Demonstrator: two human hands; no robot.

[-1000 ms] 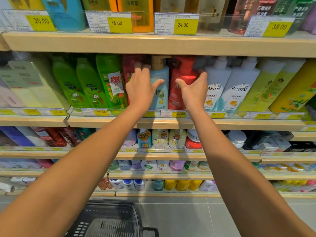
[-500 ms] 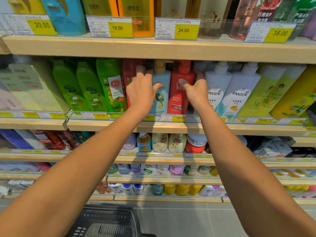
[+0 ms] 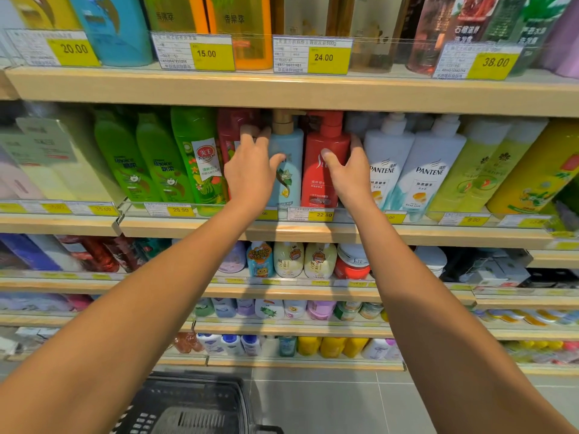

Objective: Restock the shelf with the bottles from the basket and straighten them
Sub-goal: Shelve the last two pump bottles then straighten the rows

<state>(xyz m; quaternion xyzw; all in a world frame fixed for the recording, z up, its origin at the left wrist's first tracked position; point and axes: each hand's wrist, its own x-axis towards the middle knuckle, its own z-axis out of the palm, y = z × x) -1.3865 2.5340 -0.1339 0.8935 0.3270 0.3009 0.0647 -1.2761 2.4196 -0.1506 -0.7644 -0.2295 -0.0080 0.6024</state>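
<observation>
Fingers of left hand [image 3: 250,172] around blue bottle [image 3: 289,178], of right hand [image 3: 351,175] seemingly around red bottle [image 3: 319,183].

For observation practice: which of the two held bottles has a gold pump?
The light blue plastic bottle in the left hand; the red plastic bottle beside it has a red pump.

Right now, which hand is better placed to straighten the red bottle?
Right. The right hand grips the red bottle, thumb on its front; the left hand grips the blue bottle beside it.

PANTENE on white bottles [image 3: 432,170], Rejoice on green bottles [image 3: 125,166], price tag [image 3: 313,214] 22.80
</observation>
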